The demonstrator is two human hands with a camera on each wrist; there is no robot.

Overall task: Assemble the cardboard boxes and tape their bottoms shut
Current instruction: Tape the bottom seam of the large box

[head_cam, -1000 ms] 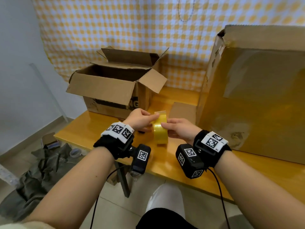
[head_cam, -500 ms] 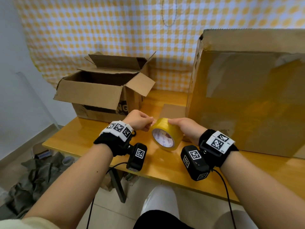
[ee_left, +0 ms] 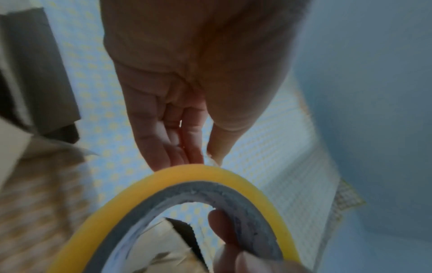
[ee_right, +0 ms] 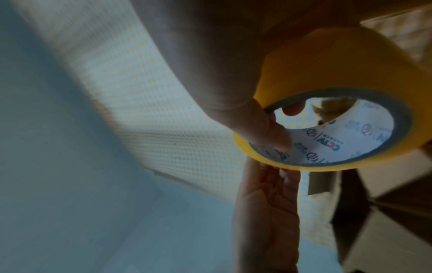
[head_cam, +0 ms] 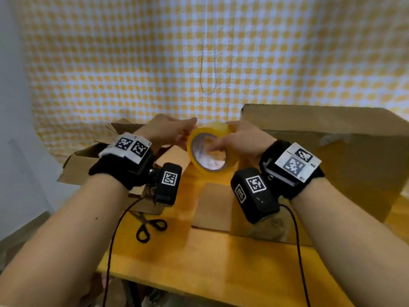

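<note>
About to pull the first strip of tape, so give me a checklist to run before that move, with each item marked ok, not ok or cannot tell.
1. Roll held firmly: ok. The right hand grips the tape roll, thumb inside the core.
2. Loose end found: cannot tell. The left hand has fingertips at the roll's outer rim, but no peeled strip shows.
3. Roll off the table: ok, it is lifted above the table.
4. Cutter in reach: ok. The scissors lie on the table near the left wrist.
5. Box ready to tape: cannot tell. The large box stands at right; its bottom flaps are not visible.
</note>
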